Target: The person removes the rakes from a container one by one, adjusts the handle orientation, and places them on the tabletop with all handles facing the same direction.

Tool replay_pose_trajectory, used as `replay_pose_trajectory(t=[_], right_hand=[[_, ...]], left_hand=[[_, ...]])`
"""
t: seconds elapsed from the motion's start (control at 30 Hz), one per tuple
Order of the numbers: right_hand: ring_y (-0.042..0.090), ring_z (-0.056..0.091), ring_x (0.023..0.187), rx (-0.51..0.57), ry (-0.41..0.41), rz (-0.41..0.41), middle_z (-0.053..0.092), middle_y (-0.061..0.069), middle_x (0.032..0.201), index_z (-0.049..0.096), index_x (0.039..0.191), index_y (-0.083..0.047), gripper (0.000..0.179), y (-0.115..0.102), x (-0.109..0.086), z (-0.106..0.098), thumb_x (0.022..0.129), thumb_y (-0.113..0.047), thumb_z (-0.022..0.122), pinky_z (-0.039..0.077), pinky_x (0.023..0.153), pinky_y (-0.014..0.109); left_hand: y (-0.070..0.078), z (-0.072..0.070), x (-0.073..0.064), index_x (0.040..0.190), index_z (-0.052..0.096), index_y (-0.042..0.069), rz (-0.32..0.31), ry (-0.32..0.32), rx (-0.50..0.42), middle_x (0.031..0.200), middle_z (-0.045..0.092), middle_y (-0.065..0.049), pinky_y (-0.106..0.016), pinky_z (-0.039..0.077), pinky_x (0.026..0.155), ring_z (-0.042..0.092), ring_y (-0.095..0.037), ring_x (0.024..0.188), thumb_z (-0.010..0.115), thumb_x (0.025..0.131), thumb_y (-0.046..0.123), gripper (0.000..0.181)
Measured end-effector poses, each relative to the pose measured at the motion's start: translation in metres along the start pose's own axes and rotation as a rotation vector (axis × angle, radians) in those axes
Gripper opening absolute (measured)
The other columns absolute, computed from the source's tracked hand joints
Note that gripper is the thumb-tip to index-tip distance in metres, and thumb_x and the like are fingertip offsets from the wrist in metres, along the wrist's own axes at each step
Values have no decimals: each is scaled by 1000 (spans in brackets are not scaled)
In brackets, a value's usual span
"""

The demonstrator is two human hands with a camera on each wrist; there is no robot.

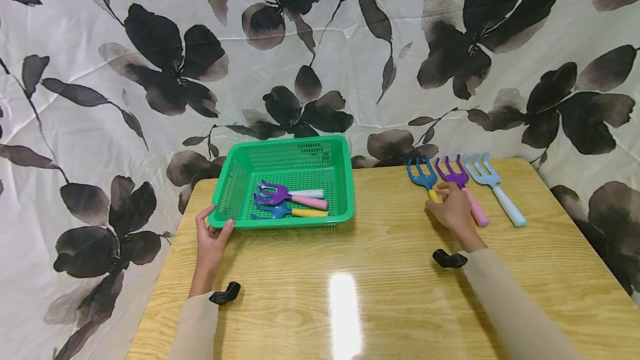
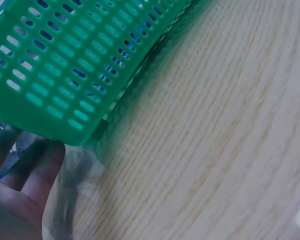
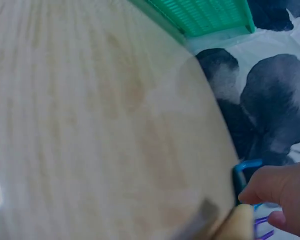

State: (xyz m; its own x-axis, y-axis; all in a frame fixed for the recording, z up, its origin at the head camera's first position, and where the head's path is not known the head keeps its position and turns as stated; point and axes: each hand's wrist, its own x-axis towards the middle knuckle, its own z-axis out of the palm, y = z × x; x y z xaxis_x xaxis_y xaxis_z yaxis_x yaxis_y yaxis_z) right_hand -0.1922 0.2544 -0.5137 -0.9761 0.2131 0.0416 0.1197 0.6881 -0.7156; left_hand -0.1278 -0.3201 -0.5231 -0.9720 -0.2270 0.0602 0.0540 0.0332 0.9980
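Observation:
My left hand (image 1: 212,238) holds the near left corner of a green plastic basket (image 1: 286,224), its thumb at the front rim and fingers at the left side. Inside lie a purple hand fork with a pink handle (image 1: 309,201), a blue one with a yellow handle (image 1: 309,213) and one with a pale handle (image 1: 307,194), partly covered. At the right, my right hand (image 1: 454,211) pinches the yellow handle of a blue hand fork (image 1: 422,179). Beside it lie a purple hand fork with a pink handle (image 1: 476,209) and a light blue hand fork (image 1: 505,200).
Everything stands on a light wooden table (image 1: 390,271) with a bright glare patch near its front. Behind it hangs a white cloth (image 1: 360,71) printed with dark flowers. The basket stands at the back left, the loose forks at the back right edge.

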Motion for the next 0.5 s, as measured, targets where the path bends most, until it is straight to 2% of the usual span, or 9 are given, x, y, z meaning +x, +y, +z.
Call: replay_pose_trajectory(t=[0.13,0.2,0.33,0.4,0.5], right_hand=[[47,50,107,11,-1,-77,57,34,116,51,137,9,57,-18,10,-18,90,-14,74,37,95,62],[48,52,109,11,-2,-128,57,35,120,51,138,8,55,-29,16,-27,92,-14,73,42,92,62],[48,55,103,0,-13,-267,58,33,116,53,136,6,51,-52,31,-41,94,-15,73,45,84,61],[47,57,102,-15,-41,-345,58,32,116,53,137,4,50,-66,38,-47,95,-15,73,46,84,61],[47,58,106,-33,-129,-439,57,30,122,53,140,0,50,-93,46,-54,97,-17,72,47,88,62]], left_hand=[[1,1,-1,157,24,21,23,-4,11,147,48,-20,-17,49,97,55,-19,126,63,104,14,66],[1,1,-2,156,24,21,30,-5,17,147,48,-19,-17,49,97,56,-18,126,63,104,15,66],[1,-1,-1,156,24,21,31,-3,33,147,47,-20,-16,49,96,56,-14,124,63,104,16,65],[1,-1,-1,156,25,21,28,-1,37,147,47,-21,-16,49,96,57,-13,123,64,104,16,66],[0,-1,0,157,25,21,20,-2,33,146,48,-21,-16,49,95,58,-13,122,64,103,15,67]])
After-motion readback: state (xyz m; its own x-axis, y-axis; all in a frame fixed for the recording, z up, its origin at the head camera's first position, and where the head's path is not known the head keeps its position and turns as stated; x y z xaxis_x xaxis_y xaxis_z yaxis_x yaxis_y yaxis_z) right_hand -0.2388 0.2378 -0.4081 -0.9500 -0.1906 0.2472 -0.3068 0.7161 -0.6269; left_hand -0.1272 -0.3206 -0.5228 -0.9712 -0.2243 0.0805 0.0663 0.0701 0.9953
